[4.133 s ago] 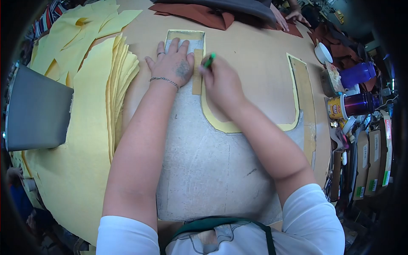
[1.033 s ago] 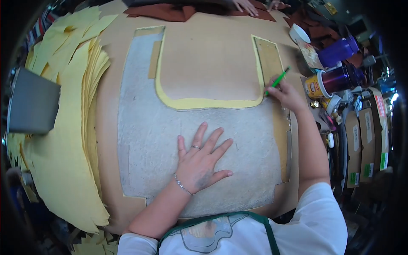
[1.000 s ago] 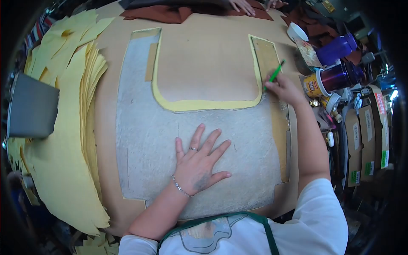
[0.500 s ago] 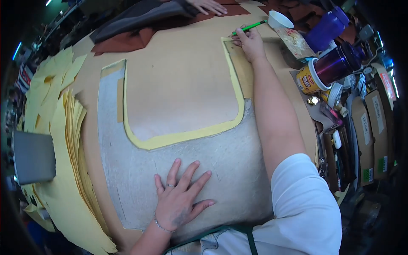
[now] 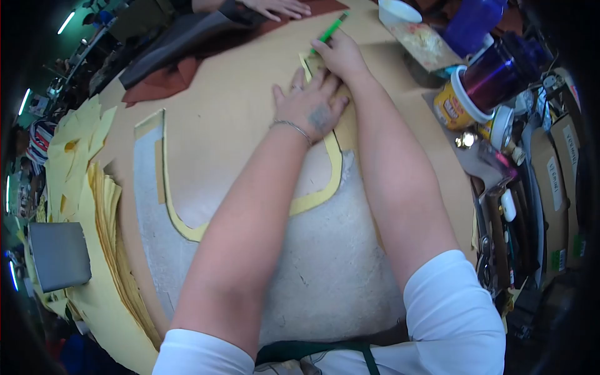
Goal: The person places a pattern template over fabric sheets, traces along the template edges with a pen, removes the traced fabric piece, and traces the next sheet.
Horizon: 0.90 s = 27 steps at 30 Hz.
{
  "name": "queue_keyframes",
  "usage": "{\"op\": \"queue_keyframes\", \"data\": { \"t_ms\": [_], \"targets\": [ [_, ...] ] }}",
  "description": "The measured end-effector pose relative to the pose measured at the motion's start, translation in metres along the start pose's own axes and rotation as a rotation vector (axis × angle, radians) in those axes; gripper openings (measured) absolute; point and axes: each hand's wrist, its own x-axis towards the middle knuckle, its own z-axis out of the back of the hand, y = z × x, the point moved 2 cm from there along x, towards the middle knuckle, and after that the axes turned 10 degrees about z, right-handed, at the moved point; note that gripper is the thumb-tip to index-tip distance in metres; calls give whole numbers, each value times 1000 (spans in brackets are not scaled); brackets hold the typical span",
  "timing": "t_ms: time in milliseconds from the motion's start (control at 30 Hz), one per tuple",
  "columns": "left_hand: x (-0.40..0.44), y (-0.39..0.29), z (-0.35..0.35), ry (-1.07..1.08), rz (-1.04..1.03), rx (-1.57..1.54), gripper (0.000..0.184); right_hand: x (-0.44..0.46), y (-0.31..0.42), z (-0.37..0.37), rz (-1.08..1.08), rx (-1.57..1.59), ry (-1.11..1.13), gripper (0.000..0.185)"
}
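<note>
A large U-shaped grey pattern board (image 5: 331, 269) lies on a tan sheet (image 5: 231, 119), with a yellow strip (image 5: 315, 200) along its inner curve. My right hand (image 5: 345, 59) is closed round a green pencil (image 5: 331, 30) at the upper end of the board's right arm. The pencil slants up and right; its tip is near the yellow strip's end. My left hand (image 5: 310, 107) lies flat with fingers spread on that same arm, just below the right hand, and covers part of the strip.
Stacked yellow sheets (image 5: 115, 250) and a grey bin (image 5: 60, 256) are at the left. Dark and rust-red material (image 5: 162, 81) lies at the back, beside another person's hand (image 5: 281, 7). A white bowl (image 5: 400, 11), a yellow tub (image 5: 455, 106) and a purple tumbler (image 5: 500, 75) stand at the right.
My left hand has moved from the board's lower body up to its right arm. The pencil stands steeper in my right hand, which has shifted slightly. The whole view has shifted a little.
</note>
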Motion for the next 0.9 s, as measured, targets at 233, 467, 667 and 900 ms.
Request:
{"op": "queue_keyframes", "data": {
  "t_ms": [233, 467, 667, 900],
  "targets": [
    [3, 2, 2, 16, -6, 68, 57, -2, 4, 47, -124, -331, -3, 33],
    [1, 0, 5, 64, -8, 26, 58, 7, -2, 9, -33, -253, 64, 24],
    [8, -11, 35, 231, -44, 191, 74, -17, -45, 59, -141, 44, -178, 23],
    [33, -28, 42, 442, -272, 267, 94, -36, -23, 59, -35, -146, -190, 21]
  ]
}}
